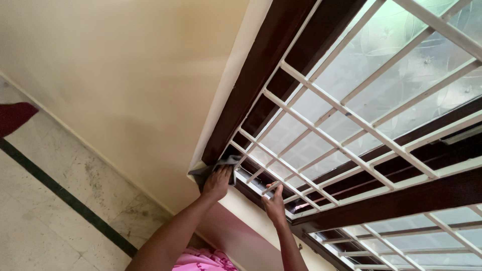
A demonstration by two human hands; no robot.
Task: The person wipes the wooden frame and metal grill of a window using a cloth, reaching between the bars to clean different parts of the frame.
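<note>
My left hand (217, 182) presses a grey cloth (222, 164) against the lower corner of a dark brown wooden window frame (261, 75), by the cream wall. My right hand (275, 201) grips a bar of the white metal window grille (321, 131) near the sill. Frosted patterned glass (396, 55) sits behind the grille. Both forearms reach up from the bottom of the view, above a pink garment (201, 261).
A cream wall (125, 75) runs left of the window. Below lies a pale marble floor (45, 211) with a black inlay stripe (65, 198) and a dark red mat (15, 116) at the left edge. A second grilled window panel (416, 236) sits at the lower right.
</note>
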